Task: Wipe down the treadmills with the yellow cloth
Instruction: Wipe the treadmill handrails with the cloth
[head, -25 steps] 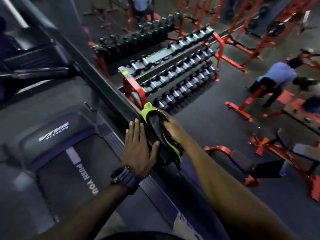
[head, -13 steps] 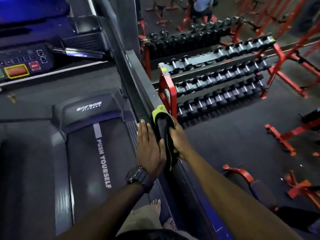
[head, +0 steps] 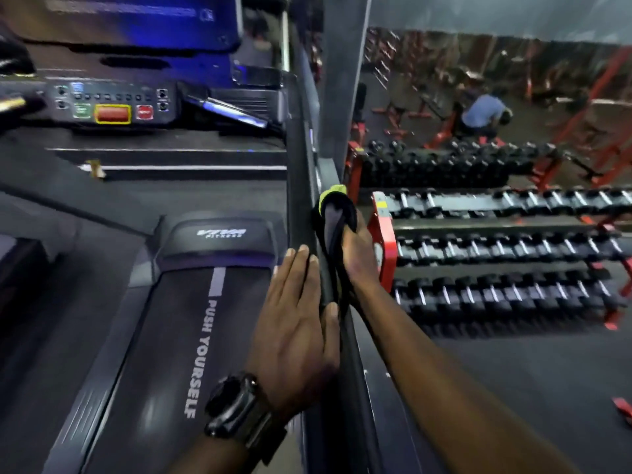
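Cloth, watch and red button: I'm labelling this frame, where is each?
cloth (head: 333, 217): head view, on its dark fold above the right hand.
watch (head: 232, 405): head view, on its face.
red button (head: 113, 113): head view, on its centre.

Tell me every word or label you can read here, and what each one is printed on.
"PUSH YOURSELF": running belt of the treadmill, white letters along its length.
"VIVA FITNESS": grey motor cover at the head of the belt; the small second word is only just legible.
Console buttons and the blue screen: too blurred to read.
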